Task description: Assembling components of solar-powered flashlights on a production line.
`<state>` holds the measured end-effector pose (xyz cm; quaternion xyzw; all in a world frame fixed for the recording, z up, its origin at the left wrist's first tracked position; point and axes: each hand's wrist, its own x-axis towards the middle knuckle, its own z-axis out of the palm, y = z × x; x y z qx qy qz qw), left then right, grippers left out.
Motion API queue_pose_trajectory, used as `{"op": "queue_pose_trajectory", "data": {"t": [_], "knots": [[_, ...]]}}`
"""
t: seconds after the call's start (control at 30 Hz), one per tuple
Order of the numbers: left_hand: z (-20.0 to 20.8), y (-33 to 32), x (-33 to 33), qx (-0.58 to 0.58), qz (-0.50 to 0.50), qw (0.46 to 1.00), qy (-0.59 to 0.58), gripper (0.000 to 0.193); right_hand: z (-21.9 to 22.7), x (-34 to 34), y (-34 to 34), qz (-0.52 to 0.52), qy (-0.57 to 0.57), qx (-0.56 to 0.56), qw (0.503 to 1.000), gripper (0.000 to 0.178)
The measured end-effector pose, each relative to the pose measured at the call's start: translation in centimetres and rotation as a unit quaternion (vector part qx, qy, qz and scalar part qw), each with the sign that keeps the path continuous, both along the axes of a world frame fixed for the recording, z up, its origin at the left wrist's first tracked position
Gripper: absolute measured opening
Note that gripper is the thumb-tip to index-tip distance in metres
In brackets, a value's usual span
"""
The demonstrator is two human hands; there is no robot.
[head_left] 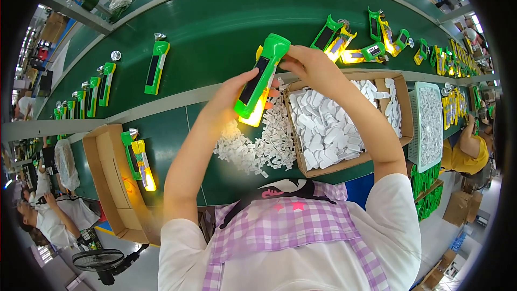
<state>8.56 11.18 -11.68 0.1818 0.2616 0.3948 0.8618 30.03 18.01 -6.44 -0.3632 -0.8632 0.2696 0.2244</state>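
Note:
Tilted in front of me is a green flashlight (273, 48) with a dark panel along its side and a yellow, glowing lower part. My left hand (230, 92) is closed around its lower body. At the flashlight's head, my right hand (312, 67) has its fingertips pinched against the right side; whether a small part sits between them is hidden. Below the hands lies a heap of small white plastic pieces (256, 148). A cardboard box (355, 160) of larger white oval pieces (326, 126) stands under my right forearm.
Green flashlights (157, 67) stand along the belt (210, 32) at left; opened green and yellow halves (339, 43) lie at right. A raised rail (183, 97) separates belt and bench. Nearby are a cardboard tray (110, 183), another flashlight (141, 161), a white basket (413, 129) and co-workers.

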Motion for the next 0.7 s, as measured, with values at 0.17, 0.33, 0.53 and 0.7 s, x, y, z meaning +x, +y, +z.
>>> {"op": "queue_pose_trajectory", "data": {"t": [0.17,0.33,0.53,0.7], "knots": [[0.8,-2.0,1.3,-0.009,0.146,0.987,0.067,0.039,1.6,3.7,-4.4,-0.014,-0.208,-0.03,0.978,0.016],[-0.1,-1.9,2.2,-0.017,0.202,0.975,0.091,0.039,-0.9,5.1,-7.3,-0.005,-0.29,-0.129,0.948,0.021],[-1.6,-2.0,2.8,-0.016,0.223,0.974,-0.013,0.035,0.5,4.1,-6.5,-0.009,-0.039,-0.158,0.987,0.015],[-2.1,-2.1,3.8,0.003,0.285,0.958,0.026,0.029,1.6,-0.7,-5.2,-0.05,0.115,-0.315,0.941,0.012]]}}
